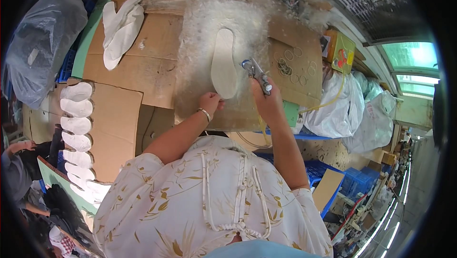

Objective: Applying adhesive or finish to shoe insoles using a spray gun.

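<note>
A cream-white insole (223,63) lies lengthwise on a whitish, residue-coated sheet (195,44) on the table. At its near, rounded end is my left hand (211,102), fingers pinched together against the edge; a bracelet circles that wrist. My right hand (266,97) is wrapped round a metal spray gun (257,75), just right of the insole. The nozzle end points up and left, apart from the insole. A yellowish hose (328,105) runs on the right side, and part of it hangs below the right hand.
White insoles (77,108) lie in an overlapping row on cardboard (116,129) at left. More white pieces (123,29) lie at the back left. Several rings (285,63) rest on the right cardboard. White plastic bags (335,106) and a yellow box (340,51) stand further right.
</note>
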The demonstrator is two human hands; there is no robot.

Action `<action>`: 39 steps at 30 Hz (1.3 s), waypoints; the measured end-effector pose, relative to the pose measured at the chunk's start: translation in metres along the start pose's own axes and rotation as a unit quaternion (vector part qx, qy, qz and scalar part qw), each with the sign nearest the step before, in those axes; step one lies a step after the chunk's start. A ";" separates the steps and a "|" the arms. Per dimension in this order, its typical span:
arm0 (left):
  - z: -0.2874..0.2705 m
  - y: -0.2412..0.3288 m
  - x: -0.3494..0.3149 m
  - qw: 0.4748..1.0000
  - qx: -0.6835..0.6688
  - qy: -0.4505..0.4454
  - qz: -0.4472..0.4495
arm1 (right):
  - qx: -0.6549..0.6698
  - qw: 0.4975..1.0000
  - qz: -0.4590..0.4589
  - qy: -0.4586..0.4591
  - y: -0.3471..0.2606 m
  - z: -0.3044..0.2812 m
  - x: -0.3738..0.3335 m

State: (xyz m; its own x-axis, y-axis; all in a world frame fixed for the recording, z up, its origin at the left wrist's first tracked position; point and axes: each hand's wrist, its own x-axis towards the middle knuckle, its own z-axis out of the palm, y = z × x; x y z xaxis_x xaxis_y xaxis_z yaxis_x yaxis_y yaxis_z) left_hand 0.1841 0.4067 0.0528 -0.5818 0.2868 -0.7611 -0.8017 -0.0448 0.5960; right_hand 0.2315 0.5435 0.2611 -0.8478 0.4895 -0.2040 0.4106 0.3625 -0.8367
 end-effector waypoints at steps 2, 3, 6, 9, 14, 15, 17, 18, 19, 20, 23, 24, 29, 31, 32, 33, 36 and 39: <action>0.001 0.000 -0.001 1.000 0.007 0.000 0.000 | 0.007 1.000 0.016 0.003 -0.002 0.000 -0.002; 0.001 0.000 -0.001 1.000 0.014 0.000 0.000 | -0.006 1.000 0.013 -0.008 -0.007 0.000 -0.006; 0.001 -0.001 0.001 1.000 0.012 0.001 0.004 | -0.009 1.000 0.005 -0.011 0.001 0.001 -0.007; 0.001 0.000 -0.001 1.000 0.019 0.000 0.002 | -0.005 1.000 0.016 -0.002 0.002 -0.001 -0.008; -0.001 -0.004 0.004 1.000 0.006 -0.003 0.000 | -0.047 0.999 -0.007 -0.012 0.000 0.001 -0.018; 0.000 -0.003 0.003 1.000 0.000 -0.002 -0.001 | -0.031 0.999 -0.009 -0.002 0.004 0.001 -0.016; 0.001 -0.002 0.002 1.000 0.004 0.002 -0.002 | -0.015 1.000 -0.012 0.007 0.005 0.001 -0.016; 0.001 -0.002 0.001 1.000 0.009 0.005 -0.003 | -0.019 1.000 -0.007 0.001 0.003 -0.001 -0.019; 0.001 -0.002 0.000 1.000 0.010 0.005 -0.004 | -0.024 1.000 -0.001 -0.005 0.002 -0.002 -0.022; 0.001 -0.001 0.000 1.000 0.017 0.006 -0.001 | -0.023 1.000 0.000 -0.005 0.003 -0.001 -0.024; 0.001 -0.002 0.001 1.000 0.010 0.005 0.000 | -0.027 0.999 -0.011 -0.018 0.003 0.000 -0.027; 0.001 -0.003 0.002 1.000 -0.004 0.004 -0.001 | -0.027 1.000 0.008 -0.011 0.004 -0.001 -0.026; -0.002 -0.005 0.004 1.000 0.025 -0.011 -0.014 | -0.042 0.999 0.009 -0.025 0.007 -0.001 -0.035; -0.002 -0.006 0.004 1.000 0.017 -0.011 -0.011 | -0.030 0.999 -0.003 -0.030 0.003 0.000 -0.038; -0.001 -0.006 0.004 1.000 0.016 -0.010 -0.010 | -0.030 0.999 -0.003 -0.029 0.005 -0.001 -0.037; -0.001 -0.007 0.004 1.000 0.016 -0.009 -0.008 | -0.036 0.999 0.018 -0.020 0.008 -0.002 -0.036; 0.000 -0.007 0.004 1.000 0.024 -0.006 -0.002 | -0.040 0.999 0.006 -0.017 0.008 -0.002 -0.042; 0.000 -0.007 0.004 1.000 0.007 -0.002 -0.003 | -0.030 0.999 -0.010 -0.025 0.010 -0.001 -0.044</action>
State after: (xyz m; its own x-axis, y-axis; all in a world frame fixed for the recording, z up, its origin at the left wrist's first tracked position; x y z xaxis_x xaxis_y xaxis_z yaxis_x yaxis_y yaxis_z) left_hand 0.1877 0.4079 0.0458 -0.5764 0.2901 -0.7639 -0.8033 -0.0294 0.5949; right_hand 0.2733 0.5261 0.2624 -0.8708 0.4424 -0.2142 0.4118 0.4187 -0.8094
